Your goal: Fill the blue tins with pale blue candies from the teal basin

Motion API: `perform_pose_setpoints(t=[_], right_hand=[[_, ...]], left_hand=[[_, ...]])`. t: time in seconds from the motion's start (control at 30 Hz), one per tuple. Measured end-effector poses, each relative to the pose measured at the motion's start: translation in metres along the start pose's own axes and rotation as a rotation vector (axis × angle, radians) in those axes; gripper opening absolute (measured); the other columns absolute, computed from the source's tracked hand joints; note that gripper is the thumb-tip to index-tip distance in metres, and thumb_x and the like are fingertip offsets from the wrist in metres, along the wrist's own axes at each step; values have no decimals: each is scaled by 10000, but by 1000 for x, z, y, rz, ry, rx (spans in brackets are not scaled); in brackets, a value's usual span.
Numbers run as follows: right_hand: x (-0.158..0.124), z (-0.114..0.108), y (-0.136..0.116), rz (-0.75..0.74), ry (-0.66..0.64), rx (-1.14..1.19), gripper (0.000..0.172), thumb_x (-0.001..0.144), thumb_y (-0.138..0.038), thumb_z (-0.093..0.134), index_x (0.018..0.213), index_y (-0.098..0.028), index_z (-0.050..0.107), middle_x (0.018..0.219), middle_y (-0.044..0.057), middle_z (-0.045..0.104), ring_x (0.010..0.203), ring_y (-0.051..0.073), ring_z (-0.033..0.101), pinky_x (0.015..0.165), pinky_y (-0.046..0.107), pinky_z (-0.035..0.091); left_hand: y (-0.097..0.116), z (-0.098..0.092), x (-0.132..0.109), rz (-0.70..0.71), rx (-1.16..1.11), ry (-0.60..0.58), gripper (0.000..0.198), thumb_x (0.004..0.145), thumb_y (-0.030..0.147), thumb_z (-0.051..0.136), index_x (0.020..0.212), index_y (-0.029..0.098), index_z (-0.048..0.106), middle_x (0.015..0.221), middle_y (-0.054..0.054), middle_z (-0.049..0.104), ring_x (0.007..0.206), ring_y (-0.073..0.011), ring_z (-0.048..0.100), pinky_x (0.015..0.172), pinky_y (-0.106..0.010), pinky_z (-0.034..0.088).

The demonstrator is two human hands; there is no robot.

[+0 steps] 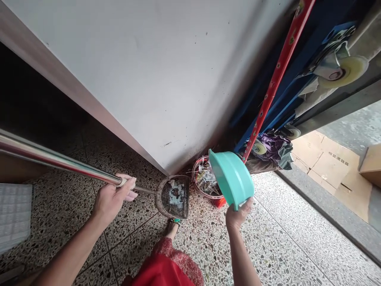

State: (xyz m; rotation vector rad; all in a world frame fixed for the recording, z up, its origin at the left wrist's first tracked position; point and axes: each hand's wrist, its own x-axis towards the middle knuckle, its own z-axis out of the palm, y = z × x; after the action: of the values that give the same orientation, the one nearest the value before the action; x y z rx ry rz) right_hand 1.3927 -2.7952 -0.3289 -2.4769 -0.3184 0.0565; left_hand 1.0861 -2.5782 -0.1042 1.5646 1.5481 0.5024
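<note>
Gripping the metal handle of a debris-laden dustpan in the left hand. Holding a turquoise basin tilted in the right hand, partly hiding a litter-filled bin. Seen far right: red pole, caster wheel.

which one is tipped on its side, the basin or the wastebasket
The turquoise plastic basin, held sideways in the right hand; the wastebasket beside it, filled with litter, has its opening facing up.

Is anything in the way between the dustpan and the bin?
Nothing visible: only a narrow strip of floor shows between the dustpan and bin. The bowl in the right hand hides part of the bin from view.
</note>
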Motion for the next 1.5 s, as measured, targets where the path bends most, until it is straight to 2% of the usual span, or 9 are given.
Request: perform_pose_setpoints(t=[0.13, 0.4, 0.67, 0.87, 1.1, 1.2, 1.3, 1.4, 1.5], right_hand=[[3, 12, 0, -10, -59, -92, 793, 796, -124, 402, 1506, -237, 67, 1529, 246, 214, 935, 398, 643, 605, 529, 545], [-9, 14, -9, -29, -97, -168, 873, 804, -93, 433, 1477, -322, -74, 1519, 260, 228, 722, 313, 685, 502, 443, 534], [-1, 35, -44, 24, -32, -155, 873, 835, -113, 390, 1428, -272, -231, 1523, 313, 140, 839, 374, 681, 537, 492, 548], [28, 49, -70, -202, -130, -148, 894, 734, 21, 408, 1482, -340, 77, 1562, 133, 220, 1224, 359, 508, 803, 455, 563], [36, 28, -70, -50, -59, -191, 876, 762, -39, 388, 1483, -250, -63, 1549, 225, 176, 1007, 392, 627, 667, 497, 568], [40, 41, -86, -34, -39, -193, 852, 790, -54, 378, 1470, -181, -120, 1539, 265, 160, 1162, 419, 534, 752, 499, 554], [46, 50, -97, -89, -85, -192, 828, 800, -39, 373, 1484, -212, -61, 1557, 195, 183, 1256, 387, 463, 855, 473, 528], [33, 31, -94, -118, -158, -194, 864, 768, 7, 363, 1482, -336, 18, 1561, 103, 234, 1152, 343, 560, 762, 428, 558], [-8, -13, -79, -69, -182, -188, 889, 750, 15, 337, 1475, -370, -5, 1553, 106, 259, 869, 278, 663, 549, 358, 538]], left_hand=[[0, -3, -2, -7, -15, 12, 537, 685, 676, 635, 944, 206, 627, 790, -69, 713, 695, -261, 691, 609, -356, 614], [3, -7, 1, -12, 0, 3, 543, 676, 686, 630, 936, 209, 624, 784, -64, 713, 692, -267, 692, 609, -349, 609], [-1, -13, 11, -44, 46, -19, 561, 669, 720, 614, 931, 225, 639, 710, -48, 706, 711, -267, 694, 634, -335, 602], [0, -18, 22, -78, 51, -15, 601, 667, 743, 585, 942, 215, 664, 736, -59, 714, 725, -278, 693, 644, -362, 593], [-4, -22, 33, -81, 51, -22, 591, 666, 731, 598, 973, 228, 637, 750, -52, 715, 706, -265, 690, 667, -371, 590], [-4, -20, 37, -64, 41, -21, 609, 644, 750, 599, 976, 239, 626, 776, -56, 716, 715, -271, 690, 662, -386, 592], [4, -16, 39, -62, 83, -13, 643, 630, 782, 567, 959, 234, 631, 709, -58, 701, 680, -282, 684, 668, -413, 591], [17, -17, 39, -60, 124, -29, 655, 627, 789, 552, 952, 225, 629, 659, -56, 686, 671, -292, 682, 677, -424, 590], [30, -18, 36, -21, 96, -63, 637, 642, 756, 569, 969, 211, 618, 691, -57, 691, 690, -282, 685, 661, -397, 593]])
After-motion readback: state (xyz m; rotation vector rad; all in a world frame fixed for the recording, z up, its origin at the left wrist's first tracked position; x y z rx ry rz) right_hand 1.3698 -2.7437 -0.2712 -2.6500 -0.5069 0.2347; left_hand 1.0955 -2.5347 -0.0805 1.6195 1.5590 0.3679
